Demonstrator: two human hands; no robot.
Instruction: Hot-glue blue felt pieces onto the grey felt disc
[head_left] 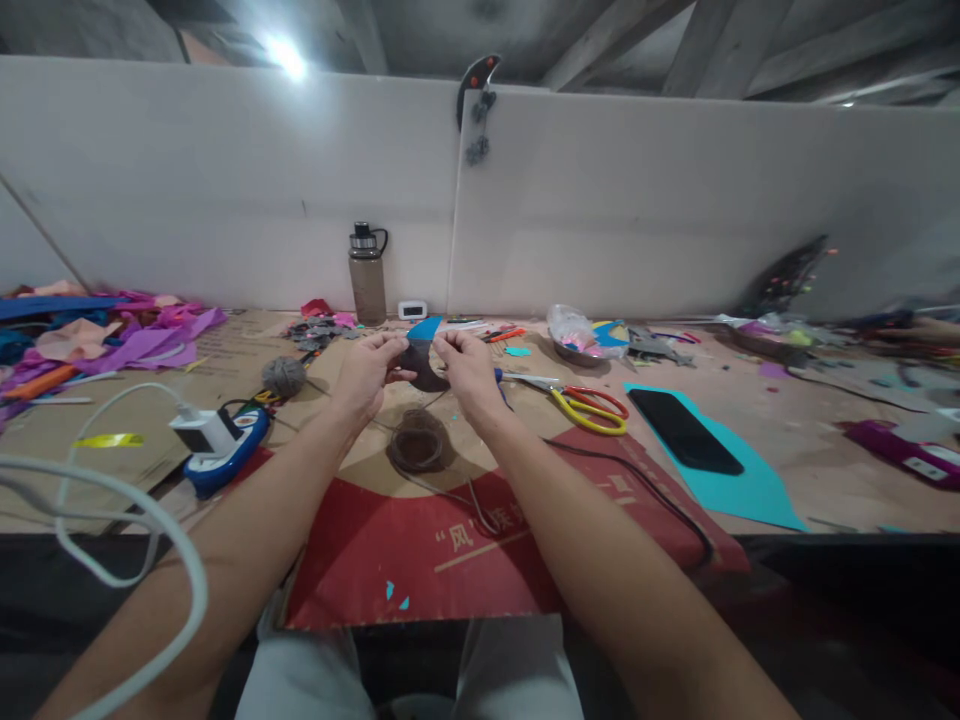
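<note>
Between my two hands is a small dark crescent-shaped felt-like piece with a blue tip. My left hand pinches its left edge, with the other fingers curled. The fingers of my right hand grip its right edge. Below them a loose coil of thin brown cord lies on the red and tan cardboard. Scissors with red and yellow handles rest just right of my right hand. A ball of grey yarn sits left of my left hand.
A power strip with a white charger and cable stands at left, beside coloured felt scraps. A bottle and small digital clock stand at the back. Rightward are a bowl, a black phone on turquoise sheet and a purple tool.
</note>
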